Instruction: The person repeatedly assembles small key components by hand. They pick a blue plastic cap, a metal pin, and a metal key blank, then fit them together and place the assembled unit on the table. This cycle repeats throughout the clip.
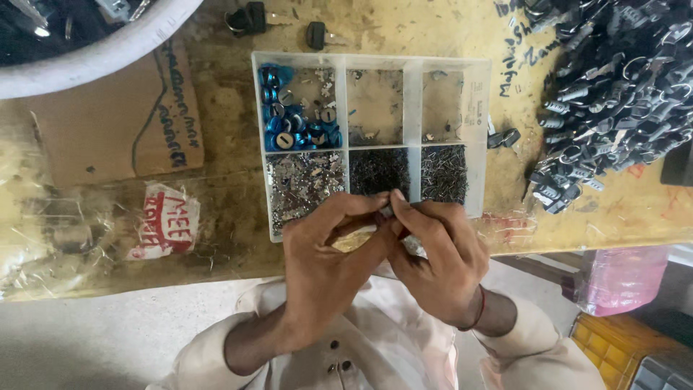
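Both hands are working close together just at the near edge of the counter (216, 217), over my lap. Left hand (325, 253) is curled shut around a small brass-coloured cylinder (354, 237); I judge it grips that way to keep the piece steady and its end turned toward the other hand. Right hand (433, 253) is pinched, thumb and forefinger meeting at the cylinder's end on something tiny and dark; too small for me to name.

Directly beyond the fingers sits a clear plastic compartment tray (411, 101), six bins in two rows. It lies close to the hands, probably so parts can be picked with a short reach.
- Far left bin: blue round caps (289, 119) with silver faces.
- Far middle and far right bins: nearly bare, a few scraps.
- Near left bin: shiny silver flat bits (303, 180).
- Near middle bin: fine dark specks (379, 172).
- Near right bin: thin dark pins (444, 172).

Right of the tray, a big heap of black-headed keys (613, 87) covers that end of the counter, well apart from the hands. Two loose keys (285, 25) lie beyond the tray. A white basin rim (108, 47) shows at far left, a cardboard piece (123, 123) beside it. Pink bag (621, 278) below the counter edge at right.
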### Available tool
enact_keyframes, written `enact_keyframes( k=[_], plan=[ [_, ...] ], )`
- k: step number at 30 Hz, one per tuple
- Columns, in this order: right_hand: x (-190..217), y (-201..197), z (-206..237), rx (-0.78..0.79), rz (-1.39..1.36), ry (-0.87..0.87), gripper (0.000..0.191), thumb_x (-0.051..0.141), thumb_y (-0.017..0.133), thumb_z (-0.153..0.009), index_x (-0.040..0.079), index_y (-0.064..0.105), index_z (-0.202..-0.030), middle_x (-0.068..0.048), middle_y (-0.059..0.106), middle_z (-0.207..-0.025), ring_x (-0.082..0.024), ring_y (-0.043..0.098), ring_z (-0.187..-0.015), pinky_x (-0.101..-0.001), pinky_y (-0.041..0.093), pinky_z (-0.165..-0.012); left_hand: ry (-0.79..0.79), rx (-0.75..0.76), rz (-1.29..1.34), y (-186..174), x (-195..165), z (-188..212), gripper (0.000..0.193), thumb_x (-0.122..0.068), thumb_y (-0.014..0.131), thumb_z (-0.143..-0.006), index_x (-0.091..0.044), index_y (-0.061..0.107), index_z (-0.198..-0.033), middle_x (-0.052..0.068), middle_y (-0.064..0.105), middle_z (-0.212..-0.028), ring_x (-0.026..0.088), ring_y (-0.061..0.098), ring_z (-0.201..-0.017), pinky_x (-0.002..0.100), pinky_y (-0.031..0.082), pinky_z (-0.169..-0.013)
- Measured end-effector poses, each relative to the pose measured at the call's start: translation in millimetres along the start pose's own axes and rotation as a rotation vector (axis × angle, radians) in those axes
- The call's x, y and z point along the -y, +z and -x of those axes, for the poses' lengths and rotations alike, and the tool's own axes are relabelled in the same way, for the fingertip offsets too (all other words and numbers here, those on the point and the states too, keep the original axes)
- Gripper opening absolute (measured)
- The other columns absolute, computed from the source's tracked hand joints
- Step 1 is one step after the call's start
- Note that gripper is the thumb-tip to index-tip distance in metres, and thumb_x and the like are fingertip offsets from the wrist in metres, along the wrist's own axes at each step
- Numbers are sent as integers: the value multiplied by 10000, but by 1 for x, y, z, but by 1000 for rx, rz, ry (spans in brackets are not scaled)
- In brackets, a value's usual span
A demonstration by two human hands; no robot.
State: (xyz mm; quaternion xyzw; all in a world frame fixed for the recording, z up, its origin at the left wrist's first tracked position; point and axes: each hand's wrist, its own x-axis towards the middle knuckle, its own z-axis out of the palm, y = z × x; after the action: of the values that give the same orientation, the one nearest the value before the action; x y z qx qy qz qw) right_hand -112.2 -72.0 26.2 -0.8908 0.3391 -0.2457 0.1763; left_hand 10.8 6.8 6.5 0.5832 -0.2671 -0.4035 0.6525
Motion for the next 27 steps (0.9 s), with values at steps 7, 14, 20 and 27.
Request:
enact_keyframes(
  k=[7, 14, 20, 27],
  plan=[
    [-8, -23, -70, 469, -394, -98, 359, 95, 807, -848, 50, 679, -1180, -122, 650, -1193, -243, 735, -986, -291, 618, -803, 225, -104, -249, -34, -5, -5, 266, 56, 777, -902, -1, 743, -1160, 144, 789, -1153, 178, 791, -1016, 259, 653, -860],
    [-17, 66, -134, 314, -91, -327, 128, 133, 775, -965, 52, 779, -1063, -96, 689, -978, -266, 695, -763, -385, 544, -656, 497, 114, -333, -40, -2, -6, 259, 24, 797, -888, -23, 732, -1135, 174, 762, -1177, 228, 799, -1024, 286, 685, -844],
    [-23, 86, -139, 269, -70, -382, 93, 96, 761, -931, 52, 744, -1012, -98, 676, -973, -281, 704, -770, -393, 559, -663, 547, 168, -319, -51, -7, 1, 292, 25, 780, -899, -26, 711, -1178, 146, 755, -1190, 269, 783, -1092, 348, 677, -910],
    [-33, 58, -129, 281, -228, -206, 116, 29, 716, -1051, 3, 608, -1086, -121, 688, -978, -213, 701, -754, -338, 533, -633, 565, 250, -329, -55, 0, -6, 378, 55, 762, -877, -31, 686, -1237, 168, 720, -1265, 316, 728, -1213, 405, 640, -1026]
  ],
)
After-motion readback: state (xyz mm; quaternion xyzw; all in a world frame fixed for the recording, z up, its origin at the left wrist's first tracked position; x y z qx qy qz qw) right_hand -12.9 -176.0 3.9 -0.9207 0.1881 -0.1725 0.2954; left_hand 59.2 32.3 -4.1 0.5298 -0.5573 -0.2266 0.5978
